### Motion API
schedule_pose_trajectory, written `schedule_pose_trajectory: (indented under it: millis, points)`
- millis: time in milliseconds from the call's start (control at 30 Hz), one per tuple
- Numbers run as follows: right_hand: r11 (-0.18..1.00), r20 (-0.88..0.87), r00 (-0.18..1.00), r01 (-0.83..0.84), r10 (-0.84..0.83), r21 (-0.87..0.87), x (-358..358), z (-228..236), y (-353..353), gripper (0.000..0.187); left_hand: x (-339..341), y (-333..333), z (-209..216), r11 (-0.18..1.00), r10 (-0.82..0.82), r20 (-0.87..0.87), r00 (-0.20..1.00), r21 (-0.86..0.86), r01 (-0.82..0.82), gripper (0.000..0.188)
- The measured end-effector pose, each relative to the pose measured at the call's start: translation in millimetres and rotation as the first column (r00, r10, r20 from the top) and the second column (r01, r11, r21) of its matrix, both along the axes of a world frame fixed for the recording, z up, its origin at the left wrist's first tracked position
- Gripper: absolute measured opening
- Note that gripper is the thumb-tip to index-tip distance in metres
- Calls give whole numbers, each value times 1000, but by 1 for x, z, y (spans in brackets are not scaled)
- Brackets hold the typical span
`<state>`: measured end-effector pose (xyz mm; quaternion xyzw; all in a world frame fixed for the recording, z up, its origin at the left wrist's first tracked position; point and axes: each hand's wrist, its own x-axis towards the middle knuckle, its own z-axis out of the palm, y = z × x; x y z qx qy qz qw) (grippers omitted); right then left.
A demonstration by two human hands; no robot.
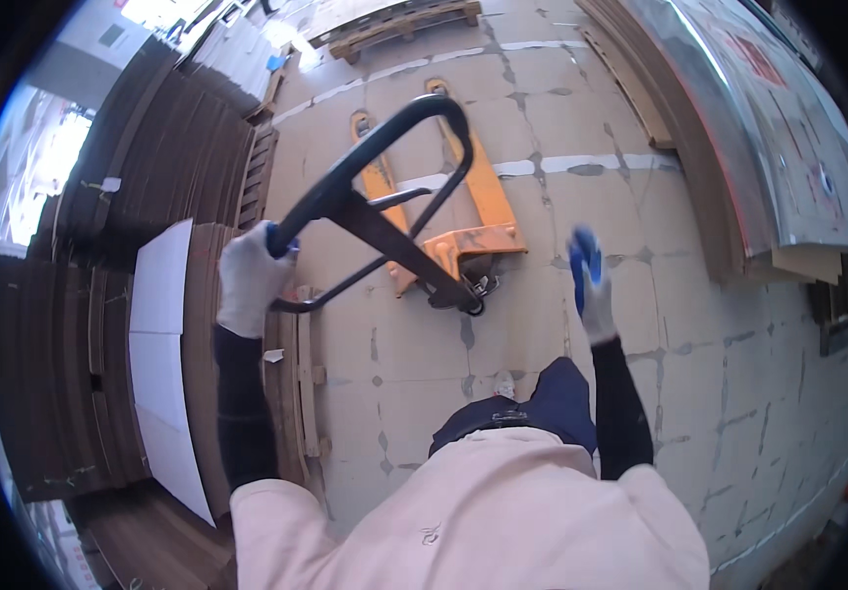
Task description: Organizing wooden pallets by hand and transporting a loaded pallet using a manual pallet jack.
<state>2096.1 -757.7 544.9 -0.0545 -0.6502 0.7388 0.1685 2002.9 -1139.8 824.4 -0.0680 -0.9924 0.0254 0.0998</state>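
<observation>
My left hand [247,280], in a white glove with a blue-coated palm, is closed round the left side of the black loop handle [345,162] of a pallet jack. The jack's orange forks [484,187] lie low on the floor and point away from me. A dark shaft runs from the loop down to the base near its wheels. My right hand [591,285], in the same kind of glove, hangs in the air to the right of the jack. It holds nothing; its fingers look stretched out, though slightly blurred.
Tall stacks of brown cardboard sheets [153,157] stand along the left, with white sheets [158,364] against one. At the right is a big stack of sheets [778,128] under clear wrap. A wooden pallet [404,29] lies at the far end of the tiled floor [424,413].
</observation>
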Motion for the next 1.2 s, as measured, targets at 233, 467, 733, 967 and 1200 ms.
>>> schedule_pose_trajectory:
  millis: [233, 467, 733, 967, 1200]
  points:
    - [934, -530, 772, -252, 352, 254, -187, 173, -74, 74, 56, 23, -4, 589, -114, 18, 993, 806, 53, 49]
    - [764, -463, 685, -216, 563, 608, -305, 192, -141, 77, 97, 67, -37, 20, 242, 64, 968, 997, -71, 45]
    - [794, -374, 701, -551, 607, 255, -392, 153, -237, 25, 65, 164, -30, 210, 718, 158, 678, 879, -428, 51]
    - [748, -451, 608, -609, 654, 264, -405, 148, -256, 26, 64, 139, -56, -543, 736, 592, 327, 806, -237, 27]
    - [699, -437, 558, -650, 706, 300, -416, 144, -279, 34, 38, 136, -27, 371, 826, -103, 553, 839, -398, 38]
